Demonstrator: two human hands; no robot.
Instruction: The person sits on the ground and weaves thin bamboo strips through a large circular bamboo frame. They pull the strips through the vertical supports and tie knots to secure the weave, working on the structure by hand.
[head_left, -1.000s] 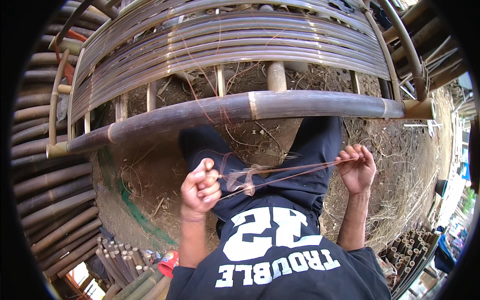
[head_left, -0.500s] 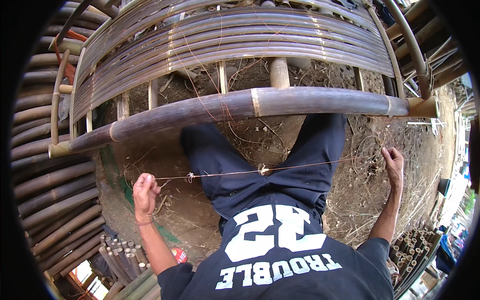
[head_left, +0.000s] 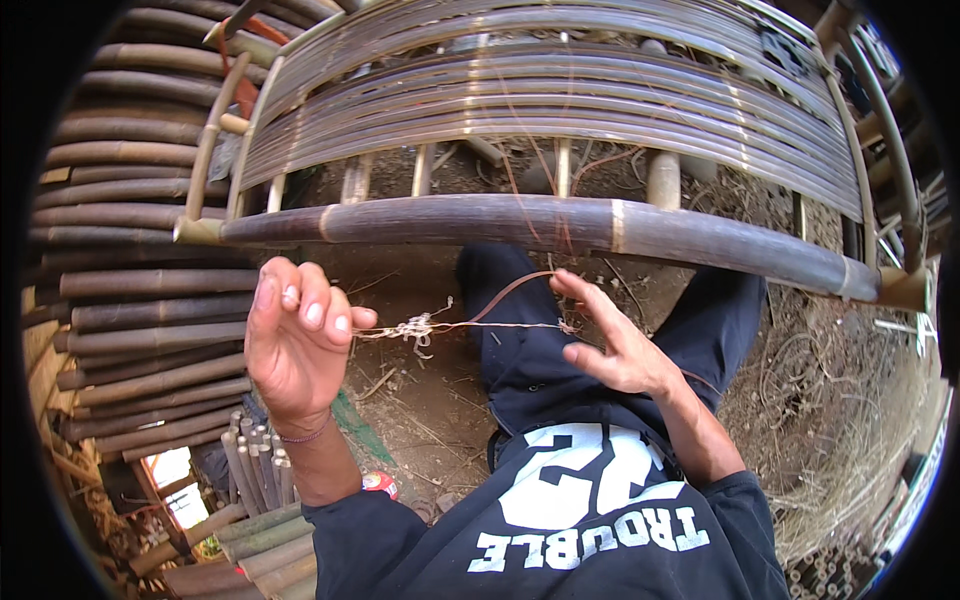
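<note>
A thin, pale-brown cord (head_left: 500, 324) runs between my hands over my lap, with a frayed, knotted clump (head_left: 415, 328) near its left end. The fingers of my left hand (head_left: 300, 340) are raised and curled, closed on that end by the thumb. My right hand (head_left: 625, 350) is open, its fingers stretched out and its thumb apart. A darker brown length of the cord arches up over its fingertips, and the cord's straight part reaches a small tangle (head_left: 567, 327) between fingers and thumb. Beyond my hands lies a bamboo bench (head_left: 450, 215) with a slatted seat.
Loose reddish cords (head_left: 515, 170) hang over the bench's slats and front pole. Stacked bamboo poles (head_left: 150, 312) fill the left side. A bundle of short bamboo pieces (head_left: 258, 460) stands at lower left. Dry fibres (head_left: 800, 390) lie on the dirt floor at right.
My right hand has come in from far right toward the left one, and its fingers have opened. The left hand has risen nearer. The stretched cord has shortened, with part now arched over my right fingers.
</note>
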